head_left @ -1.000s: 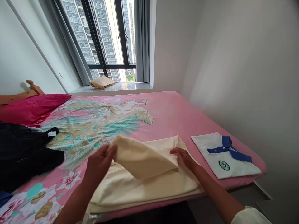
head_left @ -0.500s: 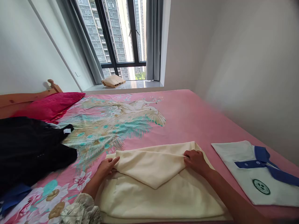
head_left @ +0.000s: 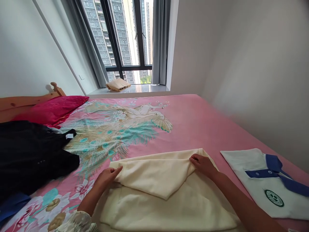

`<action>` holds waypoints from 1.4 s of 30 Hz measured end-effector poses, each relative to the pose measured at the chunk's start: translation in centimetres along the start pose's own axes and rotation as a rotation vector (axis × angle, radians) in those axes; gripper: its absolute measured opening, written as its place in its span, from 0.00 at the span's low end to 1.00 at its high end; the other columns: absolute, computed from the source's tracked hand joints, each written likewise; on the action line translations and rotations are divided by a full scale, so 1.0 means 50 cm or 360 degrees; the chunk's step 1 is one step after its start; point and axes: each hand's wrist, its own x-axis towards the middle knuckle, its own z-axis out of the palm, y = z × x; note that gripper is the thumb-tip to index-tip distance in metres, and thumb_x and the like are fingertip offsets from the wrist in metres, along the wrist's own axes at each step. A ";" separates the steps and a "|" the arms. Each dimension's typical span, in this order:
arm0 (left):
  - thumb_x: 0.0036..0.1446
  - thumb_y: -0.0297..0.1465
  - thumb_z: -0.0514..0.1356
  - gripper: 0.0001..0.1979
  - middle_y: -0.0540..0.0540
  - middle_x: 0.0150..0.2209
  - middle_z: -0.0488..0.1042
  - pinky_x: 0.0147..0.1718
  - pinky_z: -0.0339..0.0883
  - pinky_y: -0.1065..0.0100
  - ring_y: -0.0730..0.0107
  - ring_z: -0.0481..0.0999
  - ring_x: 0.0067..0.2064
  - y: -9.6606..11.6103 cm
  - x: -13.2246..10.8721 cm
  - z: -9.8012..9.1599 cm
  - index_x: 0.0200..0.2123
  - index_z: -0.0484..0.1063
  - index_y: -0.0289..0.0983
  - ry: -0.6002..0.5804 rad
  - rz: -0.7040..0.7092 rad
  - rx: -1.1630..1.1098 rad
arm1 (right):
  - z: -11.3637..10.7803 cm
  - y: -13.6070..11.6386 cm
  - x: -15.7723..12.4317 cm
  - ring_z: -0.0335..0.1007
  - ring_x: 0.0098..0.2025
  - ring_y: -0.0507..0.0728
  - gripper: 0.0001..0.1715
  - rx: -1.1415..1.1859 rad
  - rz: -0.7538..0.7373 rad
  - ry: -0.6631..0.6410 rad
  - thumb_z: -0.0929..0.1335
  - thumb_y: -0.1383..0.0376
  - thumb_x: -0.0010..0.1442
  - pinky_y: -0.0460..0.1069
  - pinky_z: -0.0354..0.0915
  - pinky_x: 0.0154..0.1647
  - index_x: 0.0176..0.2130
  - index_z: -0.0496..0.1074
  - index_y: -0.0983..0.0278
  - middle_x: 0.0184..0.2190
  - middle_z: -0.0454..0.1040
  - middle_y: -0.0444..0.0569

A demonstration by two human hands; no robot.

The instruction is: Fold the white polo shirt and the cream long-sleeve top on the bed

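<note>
A cream cloth (head_left: 169, 209) lies in folded layers at the front of the bed, with a pointed flap turned down over its upper part. My left hand (head_left: 107, 177) pinches the flap's left corner between thumb and fingers. At the right end of the folded edge, my right hand (head_left: 201, 164) has its fingers closed on the same cloth. To the right lies a folded white polo shirt (head_left: 258, 190) with a blue collar and a round green badge.
Black clothing (head_left: 36, 151) is heaped at the left of the pink patterned bed (head_left: 193, 122), beside a red pillow (head_left: 58, 108). Blue fabric (head_left: 13, 204) lies at the lower left. A beige folded item (head_left: 118, 84) sits on the windowsill (head_left: 149, 88).
The flap's tip has shifted slightly right and down, and its left corner lies flatter. My left hand has moved slightly left and down. The camera view has shifted a little.
</note>
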 end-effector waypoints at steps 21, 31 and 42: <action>0.49 0.55 0.50 0.25 0.49 0.29 0.77 0.34 0.61 0.66 0.58 0.75 0.36 -0.025 0.006 -0.010 0.30 0.72 0.41 -0.0043 0.0029 0.0469 | -0.003 0.014 0.052 0.64 0.26 0.52 0.26 -0.0230 -0.0167 0.0170 0.56 0.51 0.62 0.48 0.53 0.36 0.20 0.62 0.62 0.20 0.70 0.44; 0.54 0.51 0.47 0.23 0.46 0.35 0.78 0.36 0.62 0.65 0.57 0.76 0.39 -0.019 0.001 0.004 0.37 0.70 0.41 0.0163 0.0035 0.0374 | -0.004 0.017 0.091 0.66 0.30 0.53 0.22 -0.0318 -0.0200 0.0292 0.57 0.52 0.63 0.50 0.53 0.46 0.29 0.68 0.62 0.24 0.72 0.45; 0.51 0.47 0.52 0.21 0.43 0.47 0.72 0.45 0.67 0.61 0.57 0.72 0.48 0.029 -0.046 0.017 0.42 0.71 0.41 0.0401 0.0725 0.0430 | -0.025 0.034 0.058 0.66 0.38 0.56 0.14 -0.0262 -0.0099 0.0536 0.56 0.60 0.62 0.51 0.56 0.45 0.38 0.67 0.63 0.34 0.73 0.49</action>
